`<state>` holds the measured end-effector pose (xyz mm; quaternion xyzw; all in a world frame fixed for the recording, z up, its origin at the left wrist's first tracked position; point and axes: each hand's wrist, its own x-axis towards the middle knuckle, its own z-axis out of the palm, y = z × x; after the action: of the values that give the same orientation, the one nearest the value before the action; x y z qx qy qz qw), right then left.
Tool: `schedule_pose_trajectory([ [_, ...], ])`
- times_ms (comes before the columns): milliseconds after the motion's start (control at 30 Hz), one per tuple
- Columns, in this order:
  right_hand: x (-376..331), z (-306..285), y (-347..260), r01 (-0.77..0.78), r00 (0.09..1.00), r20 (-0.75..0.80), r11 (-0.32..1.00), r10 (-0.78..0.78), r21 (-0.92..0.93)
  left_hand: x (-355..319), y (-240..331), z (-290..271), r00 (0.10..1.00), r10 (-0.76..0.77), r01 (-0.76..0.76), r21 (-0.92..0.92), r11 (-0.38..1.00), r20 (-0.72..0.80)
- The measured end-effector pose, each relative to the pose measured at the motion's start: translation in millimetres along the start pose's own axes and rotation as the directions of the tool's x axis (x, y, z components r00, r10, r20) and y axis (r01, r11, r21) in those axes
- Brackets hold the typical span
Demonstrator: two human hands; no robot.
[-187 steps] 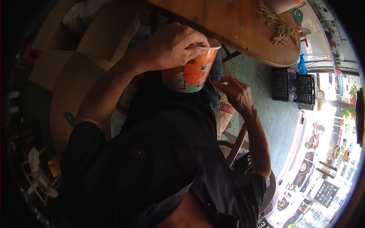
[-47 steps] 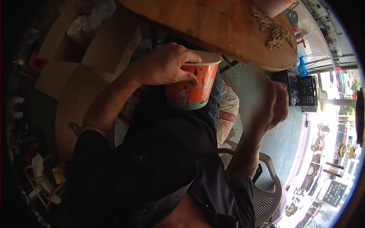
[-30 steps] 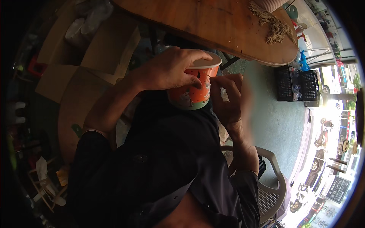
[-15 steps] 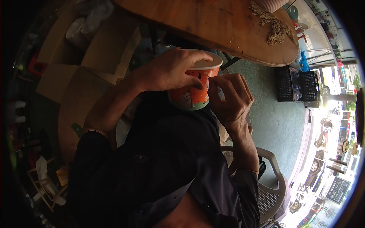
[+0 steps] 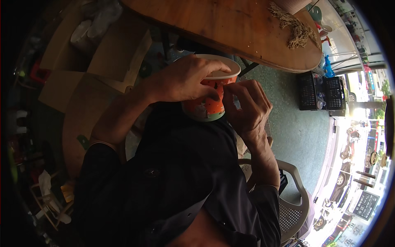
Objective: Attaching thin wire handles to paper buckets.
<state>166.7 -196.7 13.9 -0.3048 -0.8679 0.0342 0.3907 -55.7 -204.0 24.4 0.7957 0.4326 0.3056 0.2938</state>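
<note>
An orange paper bucket (image 5: 210, 108) with a white rim and a green band at its base is held over my lap, slightly tilted. My left hand (image 5: 187, 78) is closed on its near left side, fingers over the rim and thumb pressed to the outer wall. On the bucket's right side, my right hand (image 5: 248, 106) is closed in a pinch, with thumb and forefinger against the printed wall. Whatever lies between those fingertips is hidden or too small to make out.
A wooden table (image 5: 230, 31) stands ahead, bearing a tangle of dry tan strands (image 5: 297, 33) and a stack of paper tubs (image 5: 291, 5). Open cardboard boxes (image 5: 88, 94) fill the left. Black crates (image 5: 321, 91) sit on the floor at right, a plastic chair (image 5: 299, 185) nearby.
My right hand has shifted slightly left and stays at the bucket's wall. The bucket has tipped a little, with its rim opening showing a bit more. My left hand keeps its hold.
</note>
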Motion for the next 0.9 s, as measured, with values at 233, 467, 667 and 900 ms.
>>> schedule_pose_trajectory([
  [233,-1.0,5.2,4.0,0.032,0.999,-0.034,0.999,-0.031,0.027,-0.2,-0.1,0.8,1.000,-0.004,0.005,-0.008,1.000,0.026],
  [467,0.3,-2.2,-2.6,-0.003,1.000,0.025,1.000,0.003,-0.001,-3.0,1.4,-6.3,0.993,-0.005,0.025,-0.167,0.986,0.121],
  [667,1.2,-9.6,-11.5,-0.028,0.997,0.069,1.000,0.028,-0.004,-3.4,3.0,-12.6,0.984,0.012,0.027,-0.209,0.977,0.180],
  [900,2.3,-10.7,-16.1,-0.030,0.994,0.109,0.999,0.032,-0.021,4.1,-7.4,-18.7,0.957,0.058,0.039,-0.326,0.945,0.285],
])
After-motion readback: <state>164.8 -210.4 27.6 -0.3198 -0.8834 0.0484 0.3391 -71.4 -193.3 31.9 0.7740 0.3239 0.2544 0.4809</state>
